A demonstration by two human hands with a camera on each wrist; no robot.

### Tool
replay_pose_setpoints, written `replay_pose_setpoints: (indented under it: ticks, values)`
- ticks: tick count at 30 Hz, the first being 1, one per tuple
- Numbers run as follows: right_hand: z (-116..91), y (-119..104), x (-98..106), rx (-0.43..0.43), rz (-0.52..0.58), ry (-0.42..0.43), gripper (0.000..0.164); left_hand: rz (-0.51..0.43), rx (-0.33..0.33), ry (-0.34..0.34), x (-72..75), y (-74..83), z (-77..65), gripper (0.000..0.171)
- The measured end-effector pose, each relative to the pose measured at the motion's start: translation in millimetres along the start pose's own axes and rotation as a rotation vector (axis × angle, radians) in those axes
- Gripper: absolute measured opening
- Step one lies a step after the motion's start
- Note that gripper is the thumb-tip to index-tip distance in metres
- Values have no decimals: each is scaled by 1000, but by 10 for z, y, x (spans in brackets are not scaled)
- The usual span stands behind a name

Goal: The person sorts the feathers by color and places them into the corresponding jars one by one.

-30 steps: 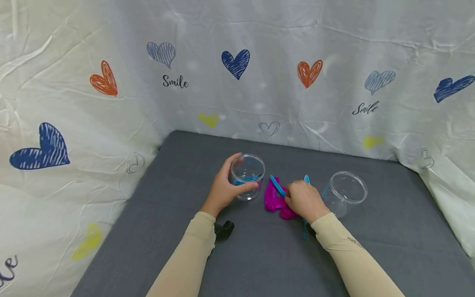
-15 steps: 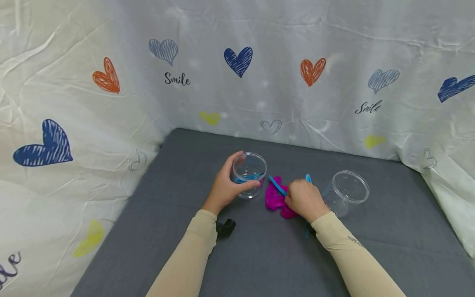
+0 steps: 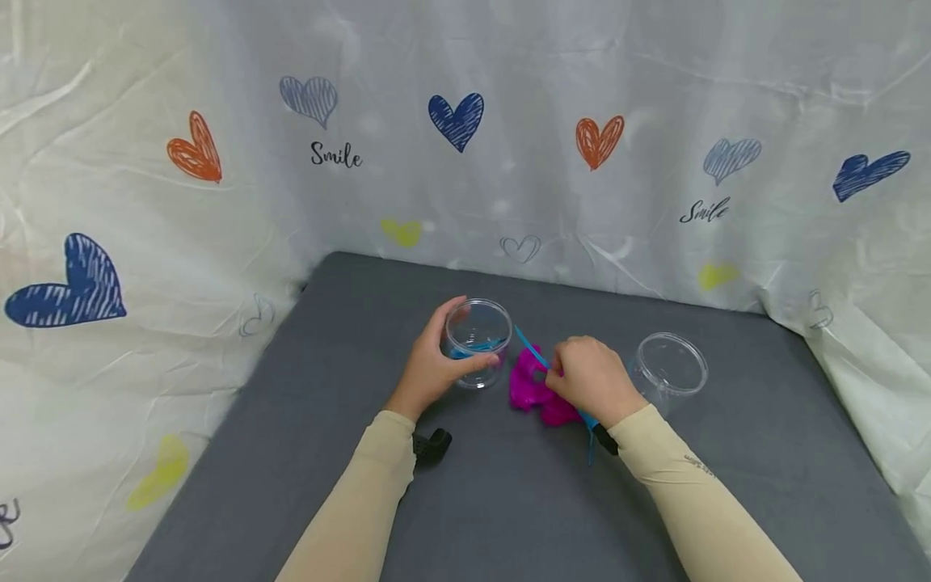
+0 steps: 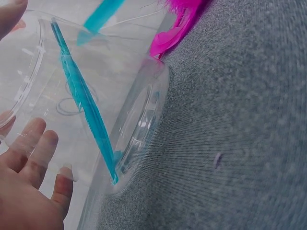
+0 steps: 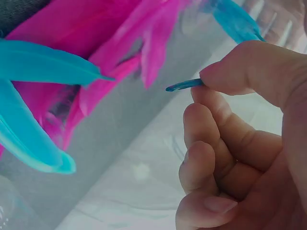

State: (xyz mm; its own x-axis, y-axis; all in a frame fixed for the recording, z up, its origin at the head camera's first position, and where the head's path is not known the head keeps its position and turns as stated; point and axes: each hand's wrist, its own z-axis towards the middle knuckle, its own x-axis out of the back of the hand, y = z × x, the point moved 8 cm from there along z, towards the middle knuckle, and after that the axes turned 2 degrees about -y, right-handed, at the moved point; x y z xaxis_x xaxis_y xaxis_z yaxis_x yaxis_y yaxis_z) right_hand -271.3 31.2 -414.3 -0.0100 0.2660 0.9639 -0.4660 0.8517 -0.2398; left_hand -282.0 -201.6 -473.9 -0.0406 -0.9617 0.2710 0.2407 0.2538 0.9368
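Note:
My left hand (image 3: 429, 368) grips a clear plastic jar (image 3: 478, 311) on the grey cloth, thumb and fingers round its sides. Inside the jar leans a slim blue feather (image 4: 88, 108). Between thumb and index finger, my right hand (image 3: 592, 378) pinches another blue feather (image 3: 533, 347), whose free end slants toward that jar's rim; its pinched end (image 5: 184, 85) pokes out in the right wrist view. Beneath the right hand lies a heap of magenta feathers (image 3: 527, 390). More blue feathers (image 5: 36, 61) rest on this heap, partly hidden by the hand in the head view.
A second clear jar (image 3: 672, 364) stands right of the right hand, partly hidden by it. Grey cloth (image 3: 502, 501) covers the table. A white curtain printed with hearts (image 3: 407, 73) hangs behind and to the sides.
My right hand has risen slightly from the feather heap, and the pinched blue feather now reaches closer to the left jar. My left hand keeps its grip. The head view has shifted slightly.

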Motion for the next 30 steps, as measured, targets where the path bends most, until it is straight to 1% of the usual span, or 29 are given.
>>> replay_pose_setpoints:
  ticks: [4,11,15,21,25,30]
  values:
    - [-10,-16,115,3,-5,46,24,6,-7,5,14,15,13,103]
    - [-25,-15,275,14,13,82,20,25,2,3,8,-11,11,105]
    - [-43,23,335,13,12,88,15,18,6,-2,-18,-27,11,104]
    - [-26,26,384,16,16,64,6,-3,13,-8,-17,-33,-15,104]
    - [-3,12,448,20,17,59,6,1,13,-7,-14,-19,-1,104]
    - [38,-47,566,40,-4,76,12,9,11,-7,-4,-12,15,105]
